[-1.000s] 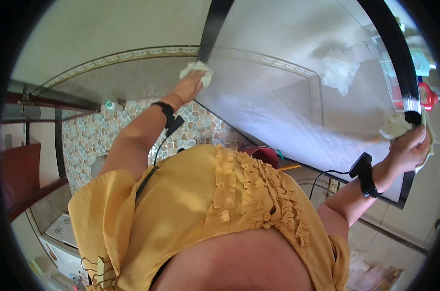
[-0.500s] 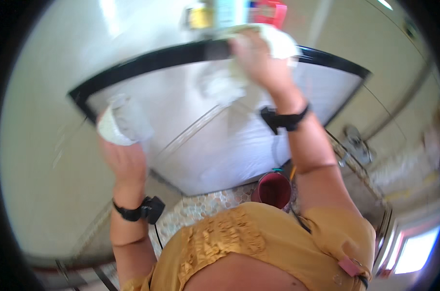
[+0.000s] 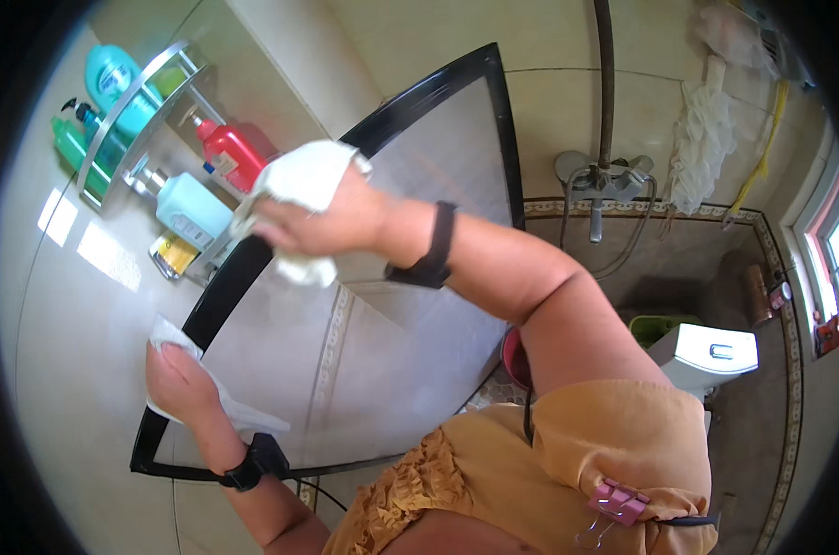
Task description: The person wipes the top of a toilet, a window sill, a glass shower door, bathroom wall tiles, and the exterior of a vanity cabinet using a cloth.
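Observation:
A large clear panel with a black frame [image 3: 428,106] stands tilted across the middle. My right hand [image 3: 331,222] is closed round a pale cloth [image 3: 308,176] and presses it on the panel's long upper edge. Part of that cloth hangs below the fingers, over the clear face. Lower left, my left hand [image 3: 181,381] grips a thin white cloth [image 3: 168,331] at the same black edge, with its tail trailing over the panel. The left fingers are mostly hidden behind the hand and cloth. Each wrist wears a black band.
Close to my right hand, a corner shelf [image 3: 128,139] holds several bottles, with a red pump bottle [image 3: 230,153] and a light blue one [image 3: 193,211] below. A shower mixer [image 3: 604,176] is on the wall, a white toilet tank [image 3: 710,356] at right, a red bucket [image 3: 515,359] under my arm.
The view has swung to the right, and the panel now appears more tilted. Along the black edge, my right hand has moved toward the middle. Both hands keep their cloths.

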### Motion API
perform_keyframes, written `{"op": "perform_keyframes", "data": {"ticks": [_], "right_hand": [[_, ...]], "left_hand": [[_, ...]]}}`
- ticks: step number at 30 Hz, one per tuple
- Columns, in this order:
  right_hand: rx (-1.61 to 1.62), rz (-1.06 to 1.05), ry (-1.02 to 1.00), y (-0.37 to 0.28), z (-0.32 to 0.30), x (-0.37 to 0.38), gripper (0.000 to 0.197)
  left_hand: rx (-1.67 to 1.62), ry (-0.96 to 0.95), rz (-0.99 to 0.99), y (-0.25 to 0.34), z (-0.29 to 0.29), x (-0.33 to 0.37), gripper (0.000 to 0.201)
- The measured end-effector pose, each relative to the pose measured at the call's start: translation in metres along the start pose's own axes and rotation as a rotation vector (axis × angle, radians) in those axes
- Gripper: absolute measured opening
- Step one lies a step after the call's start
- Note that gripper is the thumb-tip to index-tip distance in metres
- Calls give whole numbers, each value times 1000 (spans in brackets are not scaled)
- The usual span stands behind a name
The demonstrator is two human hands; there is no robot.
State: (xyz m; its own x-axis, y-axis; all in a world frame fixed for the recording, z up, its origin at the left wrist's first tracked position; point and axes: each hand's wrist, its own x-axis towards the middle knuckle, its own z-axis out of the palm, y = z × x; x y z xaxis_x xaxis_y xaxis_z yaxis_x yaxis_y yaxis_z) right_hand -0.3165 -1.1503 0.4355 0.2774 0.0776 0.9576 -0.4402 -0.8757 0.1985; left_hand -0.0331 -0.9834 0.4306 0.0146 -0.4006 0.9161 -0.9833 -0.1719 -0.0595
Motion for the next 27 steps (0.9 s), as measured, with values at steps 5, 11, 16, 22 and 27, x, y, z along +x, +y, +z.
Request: {"op": "perform_keyframes", "data": {"ticks": [5, 11, 16, 22, 27], "right_hand": [[-207, 22, 6, 107, -52, -43, 25], [-302, 397, 422, 286, -96, -148, 35], [1134, 742, 474, 279, -110, -147, 42], [375, 974, 301, 249, -54, -240, 34], [623, 1331, 470, 190, -29, -368, 28]], "left_hand": [[-41, 72, 84, 20, -4, 6, 30], [-28, 106, 62, 13, 7, 9, 31], [-73, 94, -135, -4, 14, -1, 33], [-86, 102, -202, -10, 4, 0, 37], [-104, 90, -154, 0, 9, 1, 41]]}}
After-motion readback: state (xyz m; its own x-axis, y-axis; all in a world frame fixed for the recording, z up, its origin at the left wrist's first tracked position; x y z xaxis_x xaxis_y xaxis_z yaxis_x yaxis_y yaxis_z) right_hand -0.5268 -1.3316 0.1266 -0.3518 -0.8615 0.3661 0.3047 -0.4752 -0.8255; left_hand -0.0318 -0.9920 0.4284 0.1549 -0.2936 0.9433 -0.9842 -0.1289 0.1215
